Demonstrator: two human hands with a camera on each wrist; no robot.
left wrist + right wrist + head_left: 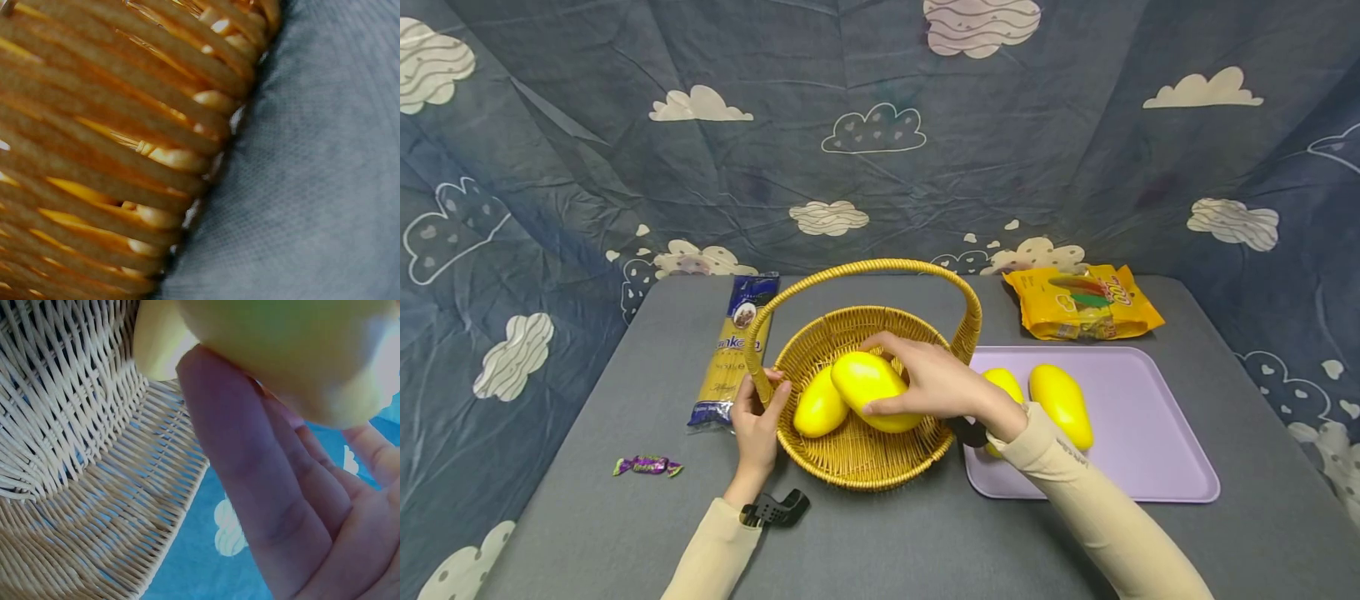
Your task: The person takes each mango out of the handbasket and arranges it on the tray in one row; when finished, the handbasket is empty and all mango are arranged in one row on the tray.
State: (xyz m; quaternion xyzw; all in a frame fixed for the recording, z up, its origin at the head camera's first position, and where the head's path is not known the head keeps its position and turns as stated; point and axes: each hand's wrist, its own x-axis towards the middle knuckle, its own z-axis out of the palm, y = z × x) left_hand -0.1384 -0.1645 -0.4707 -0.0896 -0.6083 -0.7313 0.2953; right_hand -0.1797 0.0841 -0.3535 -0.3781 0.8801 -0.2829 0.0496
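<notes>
Close to me on the table (880, 550) lies a candy (647, 466). My left hand (756, 433) grips the basket (865, 482) where its handle meets the rim, I think so it won't tip. The left wrist view shows only woven wall and grey cloth, no fingers.

My right hand (936, 379) pinches a fat yellow mango (865, 375), thumb on one side, fingers on the other, maybe because it's smooth and round. It's over the basket, beside another mango (818, 407); I can't tell if it touches bottom. The right wrist view shows a finger's underside against it, which the head view hides.

Right of the basket, two mangoes (1062, 407) lie on a purple tray (1150, 433), maybe so they can't roll off. Farther back are a pasta bag (726, 367) and a yellow bag (1082, 304).
</notes>
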